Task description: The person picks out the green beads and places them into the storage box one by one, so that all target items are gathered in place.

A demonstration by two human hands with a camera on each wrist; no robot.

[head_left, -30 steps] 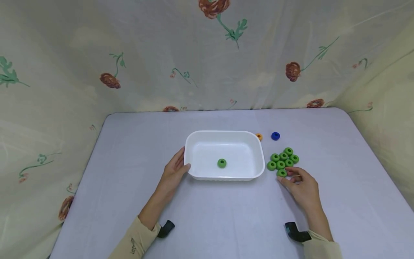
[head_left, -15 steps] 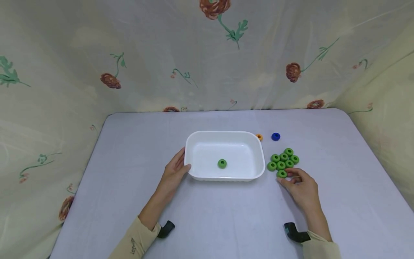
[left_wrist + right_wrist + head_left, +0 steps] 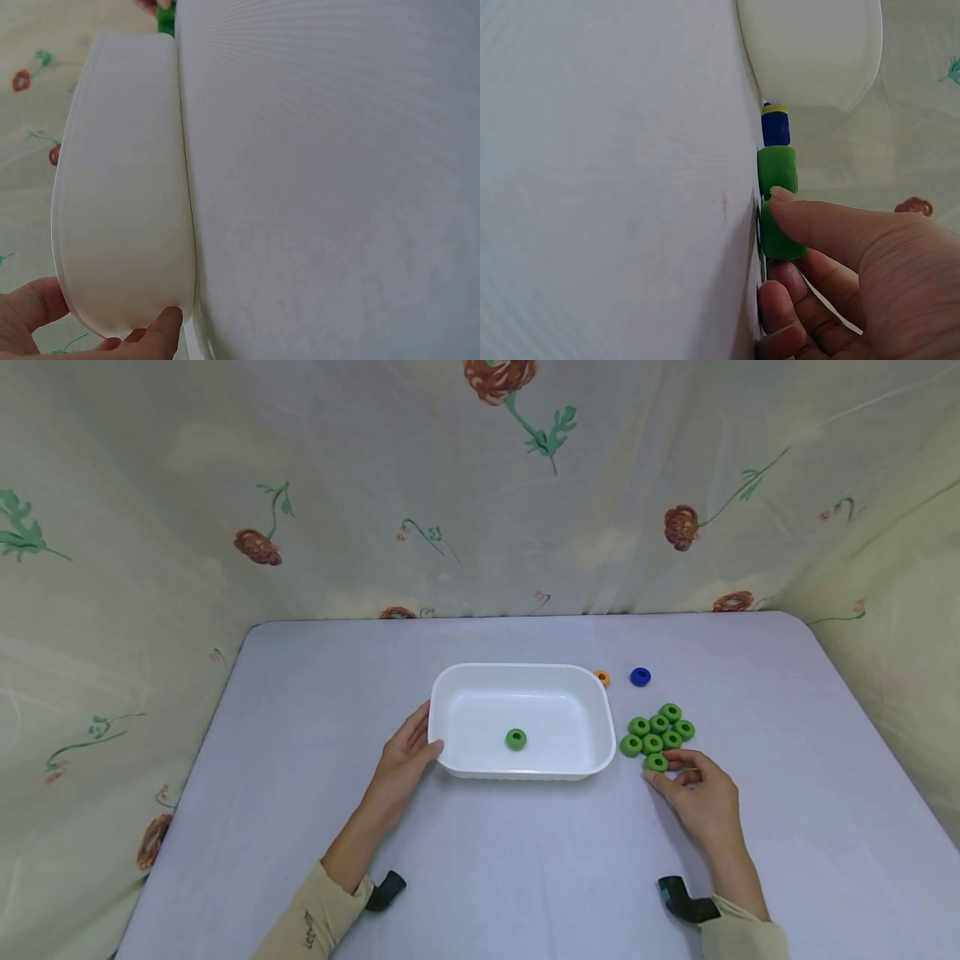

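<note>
A white tray (image 3: 480, 718) stands mid-table with one green ring (image 3: 515, 739) lying in it. My left hand (image 3: 401, 766) grips the tray's left end, thumb at the rim; in the left wrist view the fingers of that hand (image 3: 142, 337) lie against the tray wall (image 3: 127, 187). To the right of the tray several green rings (image 3: 652, 742) lie grouped on the table. My right hand (image 3: 701, 797) pinches the nearest green ring (image 3: 656, 762) between thumb and fingers, low at the table. The right wrist view shows the hand (image 3: 870, 277) around this green ring (image 3: 781, 232).
An orange ring (image 3: 602, 677) lies by the tray's back right corner, with a blue ring (image 3: 641, 677) to its right. The cloth-covered table (image 3: 337, 668) ends at a flowered curtain (image 3: 337, 485) behind. A dark device (image 3: 686, 900) sits at the right wrist, another (image 3: 386, 891) at the left.
</note>
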